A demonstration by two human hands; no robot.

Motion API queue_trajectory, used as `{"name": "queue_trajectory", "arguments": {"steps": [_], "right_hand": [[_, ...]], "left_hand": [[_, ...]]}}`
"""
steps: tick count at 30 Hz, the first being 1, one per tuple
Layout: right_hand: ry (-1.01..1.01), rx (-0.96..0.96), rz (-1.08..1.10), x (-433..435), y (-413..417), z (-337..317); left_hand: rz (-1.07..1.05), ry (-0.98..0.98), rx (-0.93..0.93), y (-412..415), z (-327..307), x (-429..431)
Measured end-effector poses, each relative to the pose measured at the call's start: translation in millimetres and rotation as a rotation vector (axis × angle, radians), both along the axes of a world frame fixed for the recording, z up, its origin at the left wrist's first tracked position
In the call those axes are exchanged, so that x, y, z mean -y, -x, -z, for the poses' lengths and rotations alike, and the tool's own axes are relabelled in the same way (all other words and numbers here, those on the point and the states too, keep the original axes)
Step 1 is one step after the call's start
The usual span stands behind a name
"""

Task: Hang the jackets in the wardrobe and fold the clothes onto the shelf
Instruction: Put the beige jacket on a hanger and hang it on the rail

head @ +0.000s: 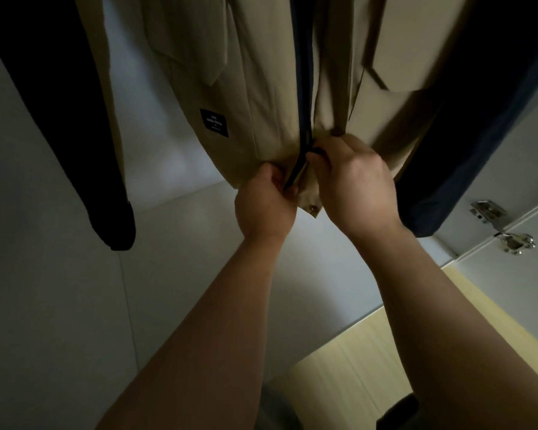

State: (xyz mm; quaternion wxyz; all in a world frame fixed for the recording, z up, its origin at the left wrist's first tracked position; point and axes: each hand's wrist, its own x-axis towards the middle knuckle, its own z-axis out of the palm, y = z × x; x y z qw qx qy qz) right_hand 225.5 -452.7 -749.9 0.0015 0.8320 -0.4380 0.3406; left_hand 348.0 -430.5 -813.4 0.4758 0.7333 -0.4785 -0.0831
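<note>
Pinching the hem of the tan jacket (pixel 271 97), which hangs in the wardrobe (pixel 59 290) between dark clothes; my left hand (pixel 266 203) grips one front edge, my right hand (pixel 353 189) the zip side; next I judge the zip needs joining

Beige jacket (pixel 261 88) hanging in the wardrobe (pixel 59 243), dark-lined front open, between two dark garments
</note>
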Motion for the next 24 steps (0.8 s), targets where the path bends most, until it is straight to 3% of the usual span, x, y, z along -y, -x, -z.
{"name": "queue_trajectory", "arguments": {"steps": [5, 9, 12, 19, 24], "right_hand": [[-0.097, -0.027, 0.022, -1.9, -6.1, 0.4], [-0.142, 0.014, 0.058, -5.9, -4.6, -16.3], [-0.111, 0.121, 0.061, -14.5, -5.7, -39.2], [-0.082, 0.218, 0.047, -25.1, -7.2, -73.6], [-0.124, 0.08, 0.03, -10.9, -5.1, -104.7]], "left_hand": [[0.073, 0.284, -0.043, 6.7, -14.3, 4.0], [0.101, 0.288, -0.178, 7.2, -11.1, 5.0], [0.045, 0.205, -0.107, 8.0, -15.1, 6.4], [0.033, 0.231, -0.202, 18.6, -26.7, 2.7], [-0.006, 0.153, -0.166, 23.8, -37.1, -1.8]]}}
